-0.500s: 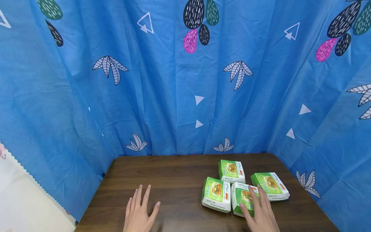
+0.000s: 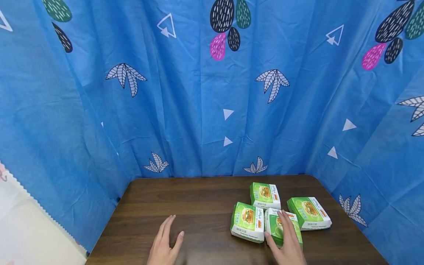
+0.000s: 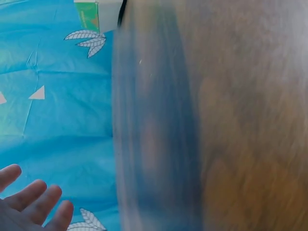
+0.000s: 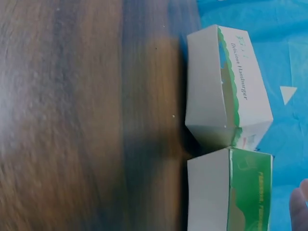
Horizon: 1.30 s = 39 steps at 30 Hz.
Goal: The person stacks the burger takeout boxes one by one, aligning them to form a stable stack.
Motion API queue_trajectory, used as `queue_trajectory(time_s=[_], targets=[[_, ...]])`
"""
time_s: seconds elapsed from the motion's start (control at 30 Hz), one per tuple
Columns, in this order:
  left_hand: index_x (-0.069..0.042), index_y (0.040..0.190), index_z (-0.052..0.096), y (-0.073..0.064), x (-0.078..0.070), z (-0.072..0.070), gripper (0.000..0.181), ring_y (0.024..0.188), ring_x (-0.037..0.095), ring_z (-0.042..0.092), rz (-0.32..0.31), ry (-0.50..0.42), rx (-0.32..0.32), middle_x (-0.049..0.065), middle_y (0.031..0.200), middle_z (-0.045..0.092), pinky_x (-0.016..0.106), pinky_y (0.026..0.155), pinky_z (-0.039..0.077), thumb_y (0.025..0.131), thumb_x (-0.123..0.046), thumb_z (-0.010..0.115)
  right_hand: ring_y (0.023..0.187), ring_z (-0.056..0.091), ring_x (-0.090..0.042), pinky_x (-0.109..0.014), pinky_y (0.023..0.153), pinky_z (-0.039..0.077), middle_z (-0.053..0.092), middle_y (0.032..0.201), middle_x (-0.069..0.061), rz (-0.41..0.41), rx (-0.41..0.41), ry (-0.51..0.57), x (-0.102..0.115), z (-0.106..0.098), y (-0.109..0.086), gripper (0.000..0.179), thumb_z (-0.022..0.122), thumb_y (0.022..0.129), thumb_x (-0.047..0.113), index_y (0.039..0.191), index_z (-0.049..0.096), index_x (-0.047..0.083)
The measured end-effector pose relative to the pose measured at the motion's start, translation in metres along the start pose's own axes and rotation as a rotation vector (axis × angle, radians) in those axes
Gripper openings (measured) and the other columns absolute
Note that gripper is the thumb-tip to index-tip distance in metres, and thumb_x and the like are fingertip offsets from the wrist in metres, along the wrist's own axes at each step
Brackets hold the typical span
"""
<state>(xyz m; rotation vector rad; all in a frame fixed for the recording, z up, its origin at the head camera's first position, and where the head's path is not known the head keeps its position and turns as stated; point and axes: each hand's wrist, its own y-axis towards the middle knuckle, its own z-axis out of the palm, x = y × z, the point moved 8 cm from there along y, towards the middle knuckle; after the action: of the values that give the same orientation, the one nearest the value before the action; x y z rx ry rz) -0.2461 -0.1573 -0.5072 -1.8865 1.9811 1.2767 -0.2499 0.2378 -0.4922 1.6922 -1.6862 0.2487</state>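
Over the nearest of the green-and-white hamburger boxes (image 2: 272, 221) is my right hand (image 2: 289, 247), its fingers extended and spread from the thumb. The thumb lies by that box's left side and the fingers cover part of its lid; whether they touch it I cannot tell. In the right wrist view, fingertips (image 4: 298, 207) show at the right edge, apart from a green-topped box (image 4: 250, 187). My left hand (image 2: 164, 246) hovers at the table's near left, relaxed, thumb apart, holding nothing. Only part of that hand (image 3: 33, 207) appears in the left wrist view.
Three other hamburger boxes surround the nearest one: one on its left (image 2: 247, 222), one behind (image 2: 265, 195), one on its right (image 2: 309, 213). The dark wooden table (image 2: 198, 206) has a patterned blue curtain (image 2: 179, 121) along its back and sides.
My right hand has shifted left, so its thumb is now by the nearest box's left side. My left hand has moved slightly right and lower, turning so its fingers overlap. The boxes stay put.
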Motion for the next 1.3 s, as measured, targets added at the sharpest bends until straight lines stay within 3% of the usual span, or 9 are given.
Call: queue_trajectory(time_s=[0.23, 0.4, 0.47, 0.57, 0.67, 0.8, 0.93, 1.13, 1.3], targets=[[-0.015, 0.138, 0.050, -0.004, 0.001, 0.010, 0.053, 0.120, 0.031, 0.056, -0.032, -0.156, 0.003, 0.006, 0.136, 0.054, 0.053, 0.091, 0.050, 0.089, -0.024, 0.069, 0.131, 0.040, -0.038, -0.062, 0.093, 0.043, 0.034, 0.150, -0.018, -0.029, -0.043, 0.020, 0.006, 0.009, -0.003, 0.084, 0.072, 0.085, 0.038, 0.152, 0.027, 0.015], [-0.015, 0.139, 0.046, -0.007, 0.009, 0.027, 0.052, 0.122, 0.039, 0.052, -0.167, -0.234, 0.162, 0.011, 0.139, 0.050, 0.056, 0.094, 0.046, 0.095, -0.039, 0.058, 0.131, 0.040, -0.038, -0.062, 0.096, 0.043, 0.033, 0.150, -0.017, 0.027, 0.010, 0.057, 0.007, 0.019, -0.006, 0.084, 0.067, 0.088, 0.044, 0.153, 0.021, 0.021], [-0.014, 0.140, 0.045, -0.009, 0.010, 0.031, 0.052, 0.122, 0.039, 0.052, -0.185, -0.257, 0.193, 0.013, 0.140, 0.049, 0.056, 0.095, 0.046, 0.096, -0.040, 0.056, 0.131, 0.042, -0.039, -0.059, 0.096, 0.044, 0.034, 0.151, -0.017, 0.030, 0.011, 0.068, 0.008, 0.022, -0.007, 0.083, 0.068, 0.088, 0.043, 0.153, 0.023, 0.019], [-0.014, 0.139, 0.047, -0.010, 0.009, 0.034, 0.049, 0.119, 0.036, 0.055, -0.153, -0.267, 0.176, 0.011, 0.138, 0.052, 0.052, 0.093, 0.049, 0.096, -0.035, 0.059, 0.131, 0.041, -0.041, -0.058, 0.098, 0.044, 0.033, 0.151, -0.018, 0.060, 0.040, 0.072, 0.007, 0.025, -0.007, 0.082, 0.066, 0.088, 0.046, 0.153, 0.024, 0.016], [-0.013, 0.136, 0.050, -0.010, 0.005, 0.033, 0.047, 0.113, 0.034, 0.060, -0.077, -0.281, 0.103, 0.010, 0.133, 0.056, 0.048, 0.089, 0.053, 0.093, -0.026, 0.064, 0.131, 0.041, -0.042, -0.060, 0.097, 0.043, 0.034, 0.150, -0.019, 0.068, 0.047, 0.066, 0.006, 0.028, -0.007, 0.081, 0.065, 0.088, 0.048, 0.152, 0.025, 0.016], [-0.010, 0.132, 0.055, -0.011, 0.001, 0.032, 0.047, 0.109, 0.031, 0.063, 0.001, -0.277, 0.024, 0.011, 0.126, 0.061, 0.042, 0.084, 0.056, 0.088, -0.018, 0.068, 0.129, 0.046, -0.037, -0.056, 0.090, 0.048, 0.041, 0.148, -0.015, -0.050, -0.073, 0.030, 0.010, 0.025, -0.007, 0.081, 0.075, 0.083, 0.037, 0.149, 0.034, 0.015], [-0.010, 0.133, 0.053, -0.012, 0.001, 0.038, 0.045, 0.110, 0.029, 0.062, -0.009, -0.276, 0.070, 0.010, 0.127, 0.060, 0.041, 0.085, 0.056, 0.091, -0.020, 0.066, 0.127, 0.047, -0.036, -0.056, 0.089, 0.048, 0.044, 0.145, -0.015, -0.096, -0.106, 0.008, 0.010, 0.027, -0.006, 0.080, 0.077, 0.081, 0.035, 0.147, 0.038, 0.011], [-0.010, 0.133, 0.053, -0.014, -0.001, 0.044, 0.044, 0.109, 0.029, 0.062, -0.021, -0.290, 0.122, 0.011, 0.128, 0.060, 0.039, 0.086, 0.055, 0.093, -0.022, 0.063, 0.131, 0.042, -0.041, -0.056, 0.100, 0.042, 0.041, 0.147, -0.018, -0.032, 0.026, 0.001, 0.006, 0.036, -0.005, 0.081, 0.070, 0.085, 0.045, 0.148, 0.035, 0.008], [-0.008, 0.132, 0.054, -0.015, -0.002, 0.046, 0.043, 0.108, 0.030, 0.063, -0.030, -0.292, 0.136, 0.011, 0.125, 0.061, 0.037, 0.085, 0.055, 0.093, -0.024, 0.064, 0.125, 0.047, -0.043, -0.058, 0.094, 0.044, 0.045, 0.143, -0.022, -0.120, -0.032, -0.056, 0.012, 0.033, -0.004, 0.078, 0.074, 0.083, 0.042, 0.143, 0.043, 0.003]])
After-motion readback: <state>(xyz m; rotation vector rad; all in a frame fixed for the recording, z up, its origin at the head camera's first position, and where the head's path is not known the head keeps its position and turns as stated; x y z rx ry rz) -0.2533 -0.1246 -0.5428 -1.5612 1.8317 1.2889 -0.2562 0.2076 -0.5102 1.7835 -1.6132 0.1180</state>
